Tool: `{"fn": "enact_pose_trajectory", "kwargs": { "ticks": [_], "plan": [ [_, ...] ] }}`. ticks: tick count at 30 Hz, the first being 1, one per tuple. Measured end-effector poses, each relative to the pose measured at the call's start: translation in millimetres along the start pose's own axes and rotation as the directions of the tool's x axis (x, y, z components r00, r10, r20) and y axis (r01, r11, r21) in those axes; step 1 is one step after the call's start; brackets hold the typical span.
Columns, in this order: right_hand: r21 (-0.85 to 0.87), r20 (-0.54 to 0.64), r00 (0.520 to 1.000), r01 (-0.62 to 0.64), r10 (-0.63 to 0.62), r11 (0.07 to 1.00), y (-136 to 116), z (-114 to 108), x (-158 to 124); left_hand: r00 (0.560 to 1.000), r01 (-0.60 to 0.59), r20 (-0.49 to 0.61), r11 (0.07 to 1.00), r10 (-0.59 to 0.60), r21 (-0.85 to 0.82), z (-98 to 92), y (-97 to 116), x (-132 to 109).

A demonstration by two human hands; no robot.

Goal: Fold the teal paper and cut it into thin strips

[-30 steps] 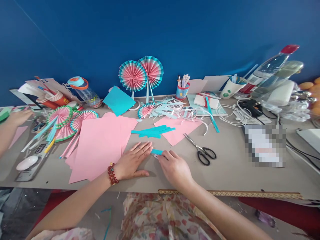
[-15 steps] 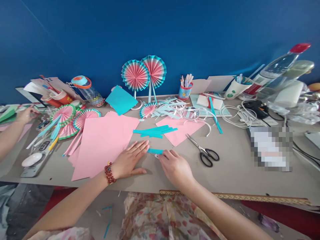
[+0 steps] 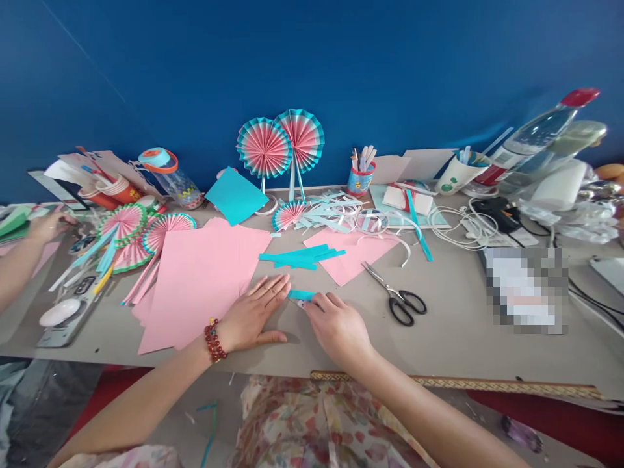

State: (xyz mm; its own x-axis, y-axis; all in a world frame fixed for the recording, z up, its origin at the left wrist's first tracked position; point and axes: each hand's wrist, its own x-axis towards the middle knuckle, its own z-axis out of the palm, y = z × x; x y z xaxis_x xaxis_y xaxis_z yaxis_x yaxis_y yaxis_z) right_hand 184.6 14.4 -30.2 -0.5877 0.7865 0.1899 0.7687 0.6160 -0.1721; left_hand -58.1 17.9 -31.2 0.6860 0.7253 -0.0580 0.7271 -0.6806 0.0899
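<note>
My left hand (image 3: 256,315), with a red bead bracelet at the wrist, lies flat on the table. Its fingers are stretched out and press the left end of a blue paper strip (image 3: 301,295). Over the strip's right end, my right hand (image 3: 336,322) is closed, gripping a small pale tool (image 3: 301,303) with a thin tip. Most of that tool is hidden under the fingers. Just beyond both hands lies a pile of blue paper strips (image 3: 302,256). Black-handled scissors (image 3: 397,298) rest to the right of my right hand.
Pink paper sheets (image 3: 199,279) lie left, near folded paper fans (image 3: 124,224). Two round fans (image 3: 299,136) stand against the blue wall. White paper scraps (image 3: 341,211), a pencil cup (image 3: 361,175) and a bottle (image 3: 531,146) line the back. Another person's hand (image 3: 46,226) is far left.
My right hand has slid slightly left along the blue strip with the pale tool. My left hand stays in place.
</note>
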Motion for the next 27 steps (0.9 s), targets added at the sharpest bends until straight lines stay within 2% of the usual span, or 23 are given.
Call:
{"fn": "enact_pose_trajectory", "kwargs": {
  "ticks": [4, 9, 15, 27],
  "plan": [
    [0.04, 0.015, 0.999, 0.04, -0.041, 0.998, 15.1, -6.3, -4.0, 0.998, 0.051, -0.048, 0.998, -0.049, 0.038, 4.8, 20.2, 2.6],
    [0.114, 0.005, 0.986, 0.163, -0.165, 0.98, 41.8, -14.2, -13.6, 0.992, 0.085, -0.096, 0.994, -0.078, 0.07, 9.9, 45.9, 7.4],
    [0.09, -0.01, 0.984, 0.179, -0.178, 0.98, 46.1, -16.3, -18.4, 0.994, 0.066, -0.091, 0.995, -0.058, 0.078, 4.8, 37.2, 1.4],
    [0.039, -0.037, 0.993, 0.111, -0.11, 0.993, 23.7, -3.6, -19.5, 0.997, 0.044, -0.066, 0.998, -0.042, 0.036, 7.4, 33.7, 0.1]
  ]
}}
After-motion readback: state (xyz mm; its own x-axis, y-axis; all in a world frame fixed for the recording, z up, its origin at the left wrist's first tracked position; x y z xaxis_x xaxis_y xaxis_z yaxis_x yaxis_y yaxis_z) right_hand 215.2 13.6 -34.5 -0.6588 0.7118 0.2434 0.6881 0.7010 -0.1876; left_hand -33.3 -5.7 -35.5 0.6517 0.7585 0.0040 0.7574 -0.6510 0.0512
